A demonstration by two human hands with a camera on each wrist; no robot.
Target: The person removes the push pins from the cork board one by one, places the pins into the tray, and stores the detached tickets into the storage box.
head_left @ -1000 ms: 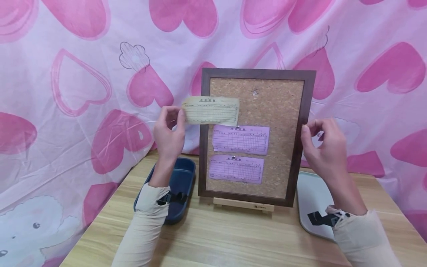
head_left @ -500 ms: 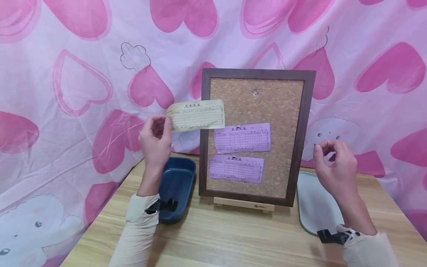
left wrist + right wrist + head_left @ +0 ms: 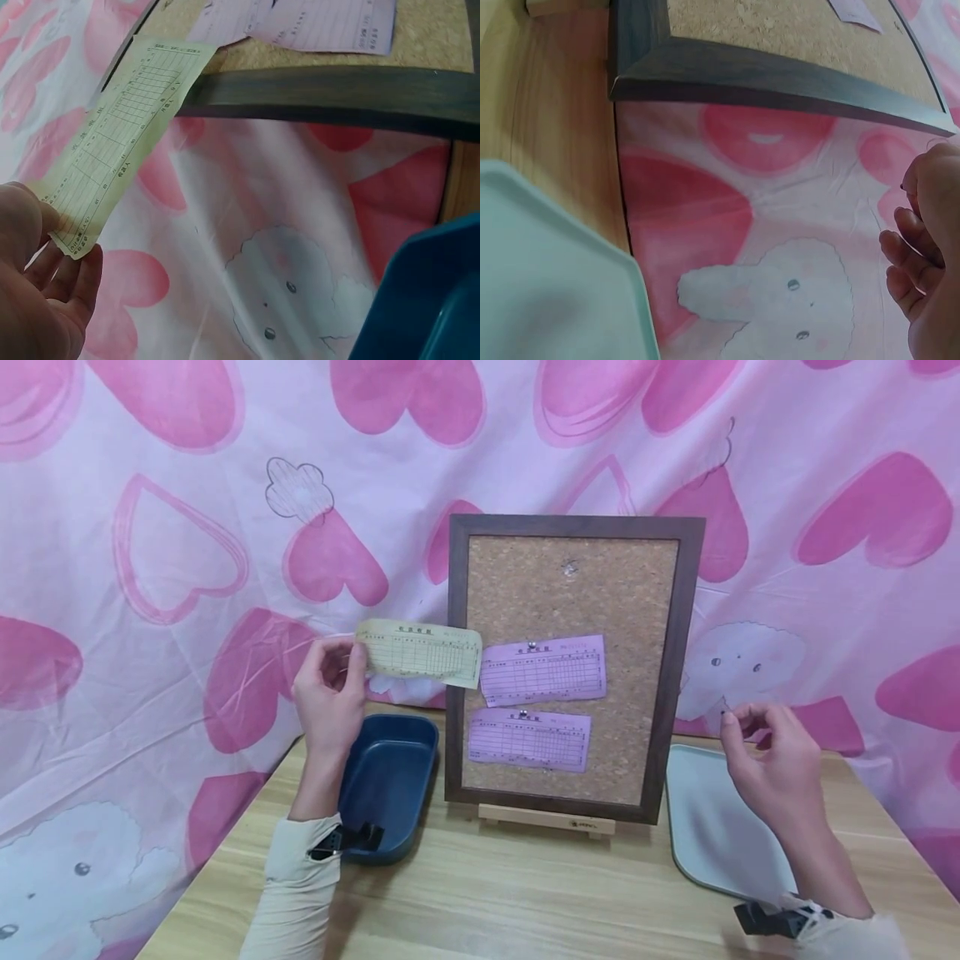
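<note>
My left hand (image 3: 330,693) pinches the left end of a pale yellow receipt slip (image 3: 420,652) between thumb and fingers. The slip's right end overlaps the left edge of a framed corkboard (image 3: 633,610) in the head view. Two purple receipt slips (image 3: 543,670) hang on the cork, one above the other, each with a silver push pin (image 3: 532,646) at its top. Over the tray on the right, my right hand (image 3: 776,760) pinches a tiny push pin (image 3: 725,703), mostly hidden by the fingertips. The right wrist view shows only a dark speck of it.
A dark blue tray (image 3: 386,777) sits left of the board, below my left forearm. To the right lies a pale grey-green tray (image 3: 697,827). The board leans on a small wooden stand (image 3: 525,816) on the wooden table (image 3: 540,902). Pink heart-patterned cloth (image 3: 187,552) hangs behind.
My left hand has moved left and down with the yellow slip, away from the cork. My right hand has moved from the frame's right edge, right and down, over the pale tray.
</note>
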